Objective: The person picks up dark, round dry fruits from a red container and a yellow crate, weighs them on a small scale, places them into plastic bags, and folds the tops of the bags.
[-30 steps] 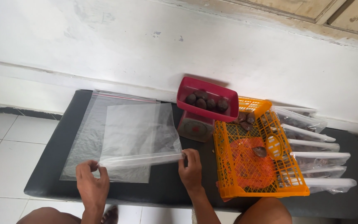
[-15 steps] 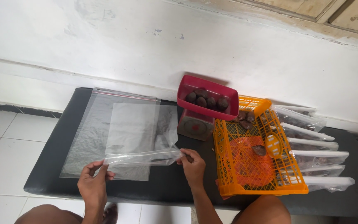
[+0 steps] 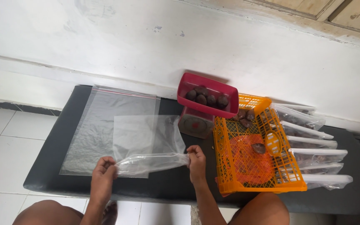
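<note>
Two hands hold one clear plastic bag [image 3: 148, 143] by its near edge, stretched between them just above the black padded tabletop [image 3: 46, 166]. The left hand [image 3: 102, 180] has its grip closed on the bag's left corner, and the right hand [image 3: 197, 163] pinches the right corner, fingers curled tight around the bunched film. Held that way the mouth edge is pulled taut and lifted, while the rest of the bag trails flat away from the person, lying over a stack of larger clear bags [image 3: 105, 125] spread on the tabletop. That stack lies within easy reach on the left, presumably so that a sheet can be drawn straight off the top.

To the right, just beside the right hand, stands an orange plastic crate [image 3: 230, 179] with an orange net [image 3: 251, 160] and a few dark round fruits [image 3: 245, 114] inside. Behind it and touching its far corner is a small kitchen scale [image 3: 194, 125] carrying a red tray [image 3: 184, 89] of the same dark fruits, set close enough for fruit to pass from crate to tray. Beyond the crate, a row of filled bags with white sealed tops [image 3: 317, 152] lies side by side, well apart from the hands. The person's bare knees show at the bottom edge.
</note>
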